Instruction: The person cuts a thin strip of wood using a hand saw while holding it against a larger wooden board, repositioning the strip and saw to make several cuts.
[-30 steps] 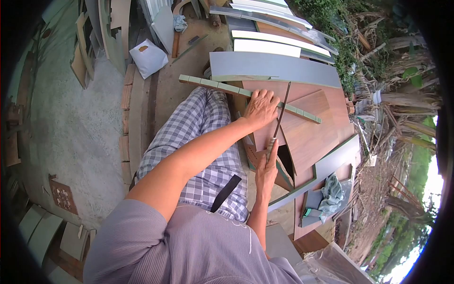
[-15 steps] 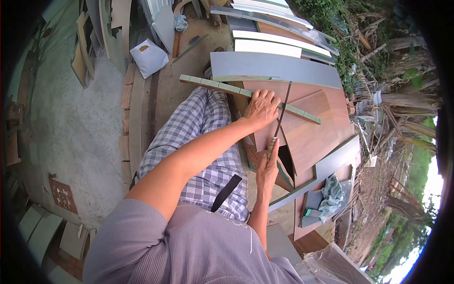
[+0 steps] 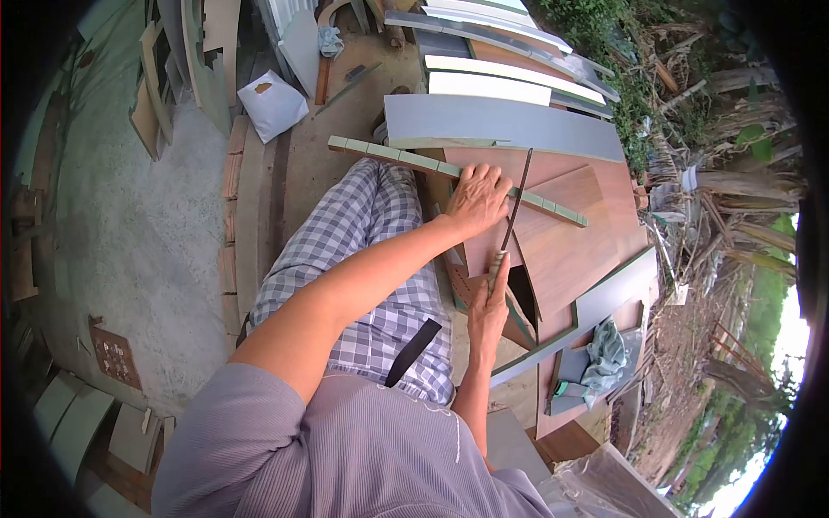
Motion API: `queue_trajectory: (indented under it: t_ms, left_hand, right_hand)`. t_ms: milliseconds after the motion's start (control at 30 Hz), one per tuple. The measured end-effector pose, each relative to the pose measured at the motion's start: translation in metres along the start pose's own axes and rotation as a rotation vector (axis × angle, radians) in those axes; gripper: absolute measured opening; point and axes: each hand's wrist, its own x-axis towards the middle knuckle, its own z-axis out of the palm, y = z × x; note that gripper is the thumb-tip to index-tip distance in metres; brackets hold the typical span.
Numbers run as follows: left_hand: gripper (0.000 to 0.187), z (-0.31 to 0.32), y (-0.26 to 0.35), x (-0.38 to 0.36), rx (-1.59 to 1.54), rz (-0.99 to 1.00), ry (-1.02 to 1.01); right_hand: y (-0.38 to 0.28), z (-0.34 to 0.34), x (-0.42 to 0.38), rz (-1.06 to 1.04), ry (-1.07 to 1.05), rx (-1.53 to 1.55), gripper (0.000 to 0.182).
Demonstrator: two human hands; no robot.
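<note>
My left hand (image 3: 477, 198) lies flat, fingers spread, on a long greenish wooden strip (image 3: 397, 158) that crosses a brown wood-grain board (image 3: 570, 242). My right hand (image 3: 489, 306) grips the pale handle of a thin saw (image 3: 515, 197); its dark blade runs up across the strip just right of my left fingers. The brown board lies on a stack of panels in front of my knees.
Grey panels (image 3: 501, 121) and white boards (image 3: 488, 86) are stacked beyond the work. A teal cloth (image 3: 604, 354) lies on a board at the lower right. A white bag (image 3: 270, 104) sits on the concrete floor at left, with leaning boards (image 3: 160, 78). Brush lines the right.
The saw blade has shifted a little along its length between frames. Both hands stay in the same places.
</note>
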Motion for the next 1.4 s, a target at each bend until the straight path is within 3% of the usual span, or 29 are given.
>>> queue_trajectory:
  t_ms: [400, 600, 867, 967, 1400]
  left_hand:
    - [0.022, 0.0, 0.0, 0.0, -0.023, -0.012, 0.004]
    - [0.022, 0.0, -0.001, 0.0, -0.037, -0.012, -0.022]
    - [0.022, 0.0, -0.001, 0.0, -0.033, -0.011, 0.011]
    - [0.022, 0.0, 0.0, 0.0, -0.028, -0.015, 0.004]
    - [0.021, -0.002, 0.0, 0.001, -0.031, -0.01, 0.013]
  right_hand:
    - [-0.012, -0.008, 0.006, 0.064, -0.061, -0.017, 0.06]
    - [0.002, -0.001, -0.003, -0.016, -0.003, 0.005, 0.059]
    - [-0.022, -0.011, 0.01, 0.095, -0.082, -0.01, 0.058]
    - [-0.005, -0.002, 0.0, 0.017, -0.017, 0.021, 0.059]
    - [-0.01, -0.006, 0.007, 0.026, -0.042, -0.003, 0.059]
